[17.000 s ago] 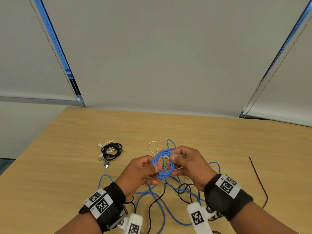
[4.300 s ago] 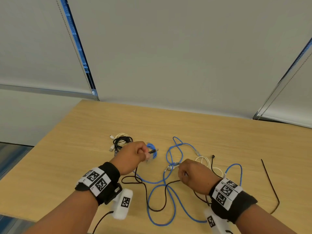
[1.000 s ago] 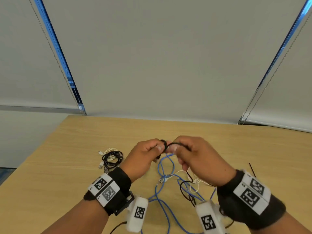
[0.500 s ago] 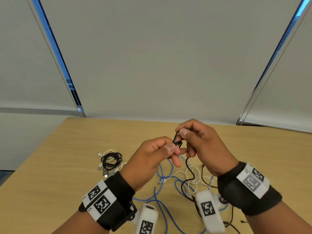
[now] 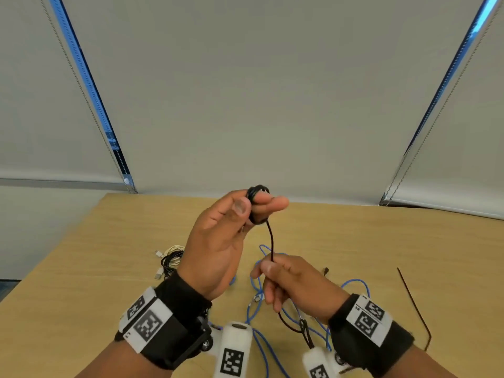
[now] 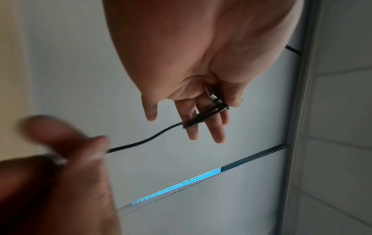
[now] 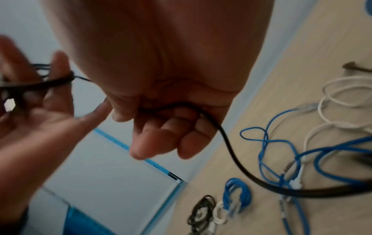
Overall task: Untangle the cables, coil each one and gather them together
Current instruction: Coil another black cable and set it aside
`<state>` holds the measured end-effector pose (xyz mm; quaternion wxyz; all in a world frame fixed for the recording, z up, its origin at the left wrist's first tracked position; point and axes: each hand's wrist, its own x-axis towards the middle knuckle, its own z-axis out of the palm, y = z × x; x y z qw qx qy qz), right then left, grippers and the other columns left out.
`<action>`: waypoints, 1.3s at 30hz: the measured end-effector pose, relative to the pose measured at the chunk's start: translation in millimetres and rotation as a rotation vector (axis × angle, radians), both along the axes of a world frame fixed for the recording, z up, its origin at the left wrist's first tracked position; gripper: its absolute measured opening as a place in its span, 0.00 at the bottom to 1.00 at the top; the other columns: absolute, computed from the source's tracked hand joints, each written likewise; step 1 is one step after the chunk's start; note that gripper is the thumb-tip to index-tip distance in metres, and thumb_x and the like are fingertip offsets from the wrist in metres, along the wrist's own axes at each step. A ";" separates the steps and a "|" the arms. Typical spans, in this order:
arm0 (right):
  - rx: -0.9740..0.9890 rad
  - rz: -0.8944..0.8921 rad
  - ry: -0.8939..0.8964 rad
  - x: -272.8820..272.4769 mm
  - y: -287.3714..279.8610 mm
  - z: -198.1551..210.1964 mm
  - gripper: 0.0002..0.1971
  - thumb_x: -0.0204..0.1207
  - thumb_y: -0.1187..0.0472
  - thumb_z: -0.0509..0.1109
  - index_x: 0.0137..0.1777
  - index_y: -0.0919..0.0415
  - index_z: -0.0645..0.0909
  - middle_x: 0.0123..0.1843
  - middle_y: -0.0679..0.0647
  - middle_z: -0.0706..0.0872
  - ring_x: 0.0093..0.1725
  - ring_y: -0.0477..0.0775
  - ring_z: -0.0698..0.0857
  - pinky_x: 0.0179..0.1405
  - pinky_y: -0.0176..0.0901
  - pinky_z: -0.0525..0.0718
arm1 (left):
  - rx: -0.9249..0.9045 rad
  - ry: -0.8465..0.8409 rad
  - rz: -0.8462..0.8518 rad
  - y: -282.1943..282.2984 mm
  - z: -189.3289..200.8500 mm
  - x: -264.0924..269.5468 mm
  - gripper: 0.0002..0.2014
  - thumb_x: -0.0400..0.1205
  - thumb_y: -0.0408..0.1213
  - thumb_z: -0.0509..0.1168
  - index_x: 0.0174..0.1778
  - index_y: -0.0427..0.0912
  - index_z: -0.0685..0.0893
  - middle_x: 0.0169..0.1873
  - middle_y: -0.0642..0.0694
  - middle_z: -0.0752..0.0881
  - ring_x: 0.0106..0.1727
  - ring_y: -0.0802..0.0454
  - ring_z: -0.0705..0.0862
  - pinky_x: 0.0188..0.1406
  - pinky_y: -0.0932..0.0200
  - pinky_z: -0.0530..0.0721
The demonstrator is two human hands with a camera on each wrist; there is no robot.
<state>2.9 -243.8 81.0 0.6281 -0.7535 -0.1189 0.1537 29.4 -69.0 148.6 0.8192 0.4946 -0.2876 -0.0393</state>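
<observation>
Left hand (image 5: 218,241): raised at frame centre, my thumb pressing small loops of the black cable (image 5: 270,238) wound round my straight fingers (image 6: 215,127).
Right hand (image 5: 294,282): lower right of centre, curled round the cable's trailing length.
Blue cable (image 5: 272,347): loose on the table (image 5: 381,241) beneath.
Coiled cables (image 5: 170,261): left of centre.

An office or meeting room; pale roller blinds (image 5: 245,91) with bead chains behind a light wooden table (image 5: 381,241).
</observation>
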 end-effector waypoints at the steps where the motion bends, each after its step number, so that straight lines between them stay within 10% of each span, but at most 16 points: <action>1: -0.059 0.029 -0.008 -2.3 2.1 -0.8 0.14 0.85 0.48 0.61 0.54 0.55 0.85 0.33 0.53 0.87 0.29 0.54 0.84 0.36 0.46 0.84 | 0.073 -0.038 0.076 0.6 0.8 4.4 0.14 0.89 0.42 0.61 0.61 0.41 0.88 0.61 0.39 0.91 0.70 0.41 0.86 0.72 0.54 0.80; 4: -0.181 0.120 -0.044 -7.6 2.8 3.7 0.12 0.85 0.50 0.64 0.60 0.53 0.83 0.36 0.52 0.89 0.34 0.52 0.87 0.43 0.48 0.87 | 0.414 -0.144 0.292 4.8 -7.5 18.0 0.14 0.89 0.39 0.62 0.67 0.44 0.88 0.63 0.56 0.90 0.69 0.60 0.85 0.67 0.69 0.79; 11: -0.265 -0.055 -0.289 2.2 -20.5 53.9 0.09 0.87 0.54 0.66 0.53 0.49 0.89 0.29 0.47 0.85 0.29 0.45 0.83 0.33 0.39 0.83 | 0.824 -0.109 0.275 10.8 -43.3 25.3 0.11 0.91 0.37 0.60 0.58 0.44 0.89 0.51 0.61 0.91 0.53 0.69 0.86 0.58 0.57 0.82; 18: -0.131 -0.231 -0.433 20.2 -41.6 79.8 0.03 0.79 0.62 0.75 0.44 0.56 0.89 0.40 0.54 0.90 0.31 0.50 0.85 0.34 0.44 0.85 | 0.538 -0.002 -0.062 -7.9 -34.5 1.6 0.17 0.88 0.42 0.59 0.56 0.29 0.84 0.43 0.39 0.93 0.61 0.50 0.89 0.63 0.62 0.83; 23: -0.190 -0.203 -0.426 21.0 -44.6 74.0 0.06 0.84 0.55 0.71 0.46 0.49 0.87 0.32 0.57 0.87 0.22 0.53 0.82 0.26 0.45 0.81 | 0.326 0.066 -0.207 -2.0 -23.3 2.7 0.10 0.88 0.38 0.60 0.47 0.38 0.84 0.62 0.35 0.90 0.72 0.42 0.84 0.72 0.52 0.80; 29: -0.316 -0.159 -0.438 19.5 -44.7 68.7 0.15 0.88 0.55 0.63 0.38 0.49 0.80 0.24 0.45 0.75 0.24 0.44 0.70 0.29 0.39 0.71 | 0.076 0.173 -0.341 1.3 -19.1 4.9 0.13 0.89 0.39 0.57 0.43 0.38 0.79 0.62 0.21 0.86 0.65 0.22 0.85 0.68 0.44 0.82; 39: -0.226 -0.045 -0.273 13.2 -26.4 41.3 0.11 0.89 0.49 0.58 0.56 0.50 0.81 0.28 0.52 0.83 0.22 0.49 0.77 0.25 0.42 0.77 | -0.139 0.212 -0.214 -8.3 -16.4 10.4 0.11 0.89 0.41 0.56 0.44 0.39 0.74 0.69 0.27 0.84 0.74 0.30 0.81 0.77 0.36 0.71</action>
